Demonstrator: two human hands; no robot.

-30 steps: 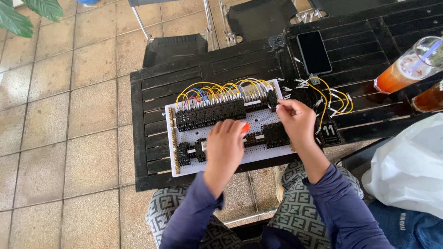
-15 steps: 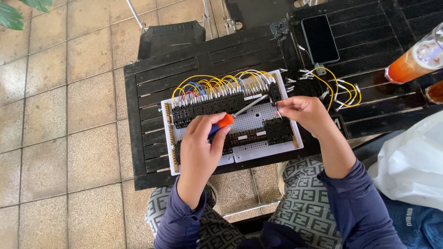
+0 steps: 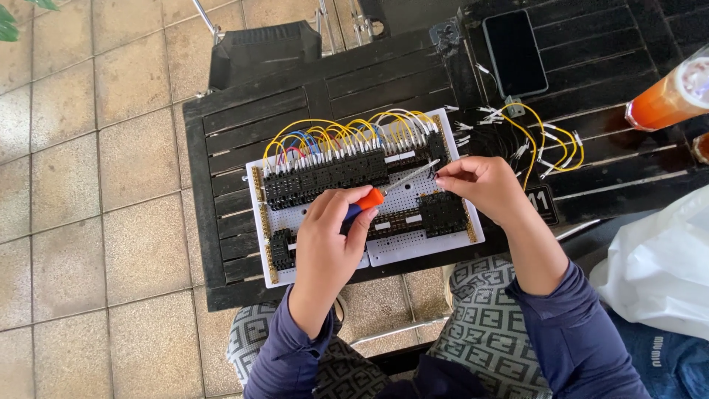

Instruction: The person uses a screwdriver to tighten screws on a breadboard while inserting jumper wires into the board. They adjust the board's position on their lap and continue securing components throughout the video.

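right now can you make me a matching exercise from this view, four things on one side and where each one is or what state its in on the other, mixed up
Things:
1. screwdriver
2. phone
3. orange drink
4. loose yellow wires

Places or states:
A. lying flat, screen dark, at the table's far side
B. held in the left hand over the white board
C. in a heap beyond the right hand
D. standing at the right edge of the view

Pairs: 1-B, 2-A, 3-D, 4-C
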